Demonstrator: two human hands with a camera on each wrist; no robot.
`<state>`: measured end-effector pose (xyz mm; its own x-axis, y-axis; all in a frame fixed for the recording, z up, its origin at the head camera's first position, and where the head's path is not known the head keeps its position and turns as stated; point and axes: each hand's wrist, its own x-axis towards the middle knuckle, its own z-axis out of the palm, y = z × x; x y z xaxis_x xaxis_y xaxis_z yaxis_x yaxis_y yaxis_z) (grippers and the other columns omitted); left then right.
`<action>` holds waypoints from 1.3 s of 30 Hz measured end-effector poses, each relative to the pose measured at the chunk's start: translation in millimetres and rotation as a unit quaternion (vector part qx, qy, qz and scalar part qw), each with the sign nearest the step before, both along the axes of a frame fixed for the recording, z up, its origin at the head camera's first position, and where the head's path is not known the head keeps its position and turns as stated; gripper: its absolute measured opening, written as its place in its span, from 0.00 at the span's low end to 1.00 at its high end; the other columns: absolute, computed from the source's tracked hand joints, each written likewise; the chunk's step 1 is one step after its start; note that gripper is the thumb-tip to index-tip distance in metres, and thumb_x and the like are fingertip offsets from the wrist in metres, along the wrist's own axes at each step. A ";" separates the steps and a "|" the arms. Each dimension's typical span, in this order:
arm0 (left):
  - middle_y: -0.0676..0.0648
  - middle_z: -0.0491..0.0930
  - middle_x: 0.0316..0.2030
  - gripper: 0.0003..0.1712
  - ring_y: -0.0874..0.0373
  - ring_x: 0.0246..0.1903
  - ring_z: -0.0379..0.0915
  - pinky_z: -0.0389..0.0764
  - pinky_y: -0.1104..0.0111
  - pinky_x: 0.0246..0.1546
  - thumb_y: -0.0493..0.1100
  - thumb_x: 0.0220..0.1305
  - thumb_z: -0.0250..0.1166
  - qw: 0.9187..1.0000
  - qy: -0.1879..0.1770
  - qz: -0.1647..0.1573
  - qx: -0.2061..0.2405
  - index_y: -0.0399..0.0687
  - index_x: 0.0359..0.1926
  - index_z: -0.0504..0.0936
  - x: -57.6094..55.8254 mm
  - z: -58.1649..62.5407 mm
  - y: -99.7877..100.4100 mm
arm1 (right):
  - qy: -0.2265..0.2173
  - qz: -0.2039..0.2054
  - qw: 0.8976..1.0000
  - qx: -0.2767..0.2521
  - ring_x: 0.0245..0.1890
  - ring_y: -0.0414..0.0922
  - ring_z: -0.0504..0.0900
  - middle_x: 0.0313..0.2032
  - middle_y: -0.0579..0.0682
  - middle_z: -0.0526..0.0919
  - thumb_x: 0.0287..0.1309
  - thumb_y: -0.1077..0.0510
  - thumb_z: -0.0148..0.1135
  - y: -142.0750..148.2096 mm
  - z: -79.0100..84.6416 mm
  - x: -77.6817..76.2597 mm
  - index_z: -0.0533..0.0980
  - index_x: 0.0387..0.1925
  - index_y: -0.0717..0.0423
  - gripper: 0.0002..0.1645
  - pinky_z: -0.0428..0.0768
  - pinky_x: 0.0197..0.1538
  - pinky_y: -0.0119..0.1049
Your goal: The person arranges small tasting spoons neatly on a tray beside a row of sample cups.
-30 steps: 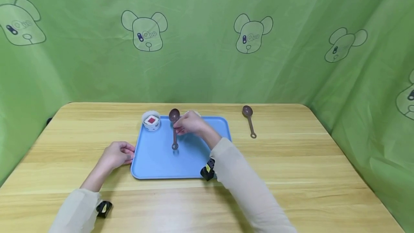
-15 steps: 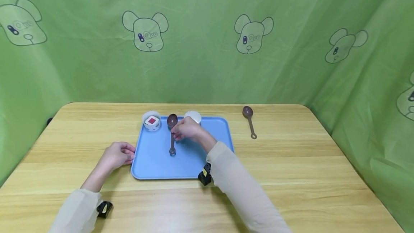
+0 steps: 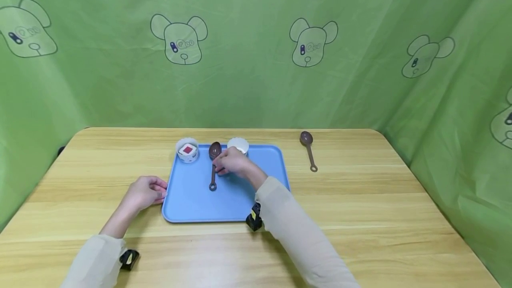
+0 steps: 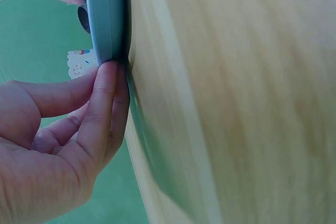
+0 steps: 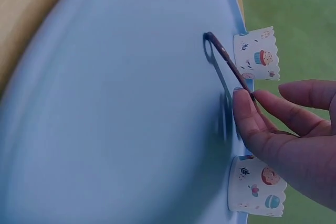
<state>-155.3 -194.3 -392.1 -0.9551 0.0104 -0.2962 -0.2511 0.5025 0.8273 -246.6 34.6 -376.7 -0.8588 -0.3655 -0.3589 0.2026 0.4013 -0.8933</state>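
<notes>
Pinching right hand [image 3: 235, 162]: thumb and fingertips grasp the brown spoon [image 3: 214, 148] by its handle, and it's a slim hold on a slim stem! Let that pinch slacken and the spoon could twist or drop with a clack.

Brown spoon: over the middle of the blue tray [image 3: 204, 203], bowl towards the far edge, ring end nearer the person. From the right wrist it looks tilted, ring end low; whether it touches the tray is hard to call. Release it at that slant and it might slap down or skid.

Left paper cup [image 3: 188, 158]: standing in the far left corner, a white-and-red piece [image 3: 187, 149] inside. A spoon bowl swung left could knock it.

Right paper cup [image 3: 238, 143]: tight quarters here, just beyond the knuckles! The likeliest casualty, I'd say; a hand pulled up or back carelessly could tip it.

Left hand [image 3: 145, 191]: thumb and fingers hold the tray's left rim. One sharp tug and the tray would slide, jostling both cups.

Wrist camera [image 3: 254, 218]: close by the near edge of the tray under the right sleeve [image 3: 304, 234]; a dipping forearm might bump the rim.

Second spoon [image 3: 307, 140]: lying on the desk [image 3: 360, 217], well apart from the tray, little threatened.
</notes>
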 end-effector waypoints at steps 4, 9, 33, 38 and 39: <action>0.41 0.74 0.27 0.11 0.58 0.25 0.73 0.83 0.69 0.30 0.24 0.54 0.58 1.000 0.000 0.001 0.000 0.23 0.41 0.73 -0.1 -0.2 0.0 | 0.000 -0.007 1.000 0.001 0.38 0.52 0.79 0.44 0.63 0.75 0.54 0.75 0.49 0.5 -2.1 -0.5 0.73 0.46 0.75 0.16 0.83 0.42 0.36; 0.41 0.74 0.27 0.11 0.58 0.25 0.73 0.83 0.69 0.30 0.24 0.54 0.58 1.000 0.001 0.001 0.002 0.23 0.40 0.73 0.1 0.1 0.2 | -0.002 -0.009 1.000 0.001 0.37 0.51 0.79 0.43 0.62 0.76 0.54 0.75 0.50 1.2 -3.0 -0.1 0.73 0.46 0.74 0.16 0.83 0.42 0.36; 0.41 0.74 0.26 0.10 0.58 0.25 0.72 0.83 0.70 0.29 0.23 0.55 0.57 1.000 -0.004 0.009 0.007 0.23 0.40 0.73 1.8 2.1 2.7 | 0.010 0.015 1.000 -0.018 0.41 0.58 0.79 0.45 0.65 0.77 0.57 0.73 0.50 13.8 10.5 -1.7 0.74 0.45 0.74 0.14 0.82 0.44 0.41; 0.41 0.74 0.27 0.10 0.58 0.25 0.72 0.83 0.70 0.29 0.24 0.55 0.57 1.000 -0.007 0.009 0.004 0.23 0.40 0.73 1.8 2.8 2.6 | 0.007 0.010 0.999 -0.032 0.43 0.58 0.78 0.47 0.66 0.76 0.58 0.72 0.48 19.8 16.5 -1.6 0.73 0.46 0.74 0.15 0.81 0.46 0.42; 0.41 0.74 0.27 0.10 0.58 0.25 0.72 0.83 0.70 0.29 0.24 0.55 0.57 1.000 -0.007 0.008 0.004 0.23 0.40 0.73 1.7 3.0 2.5 | 0.008 0.012 0.999 -0.036 0.44 0.58 0.77 0.47 0.66 0.76 0.59 0.72 0.47 21.3 17.7 -1.4 0.72 0.47 0.75 0.15 0.81 0.46 0.43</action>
<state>-153.6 -191.9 -389.1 -0.9510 -0.0031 -0.3093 -0.2708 0.4916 0.8277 -248.0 55.9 -359.1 -0.8555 -0.4099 -0.3164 0.1785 0.3402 -0.9233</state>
